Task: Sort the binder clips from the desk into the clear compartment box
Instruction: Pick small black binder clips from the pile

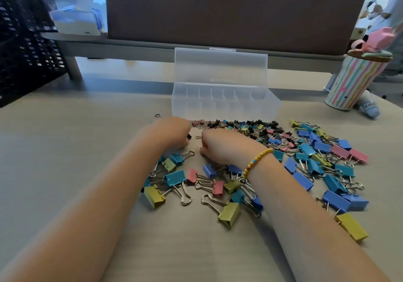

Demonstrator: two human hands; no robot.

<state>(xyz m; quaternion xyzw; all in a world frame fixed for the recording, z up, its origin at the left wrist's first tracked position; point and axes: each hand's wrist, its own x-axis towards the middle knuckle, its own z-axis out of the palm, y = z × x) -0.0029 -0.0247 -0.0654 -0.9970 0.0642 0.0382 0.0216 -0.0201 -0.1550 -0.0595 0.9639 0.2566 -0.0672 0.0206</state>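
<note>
Several binder clips (305,151) in blue, teal, pink, yellow-green and black lie scattered across the desk, small ones at the back, large ones nearer me. The clear compartment box (225,103) stands behind them with its lid up and its compartments showing nothing inside. My left hand (172,132) is curled at the pile's left edge and holds a small black clip (188,137) at its fingertips. My right hand (220,147), with a yellow bead bracelet on its wrist, rests curled on the desk close beside the left hand; what its fingers hold is hidden.
A black mesh organizer (26,48) stands at the far left. A striped cup with a pink figure lid (357,79) stands at the right, with a small blue item beside it. A brown partition (229,13) runs behind the box. Bare desk lies to the left and front.
</note>
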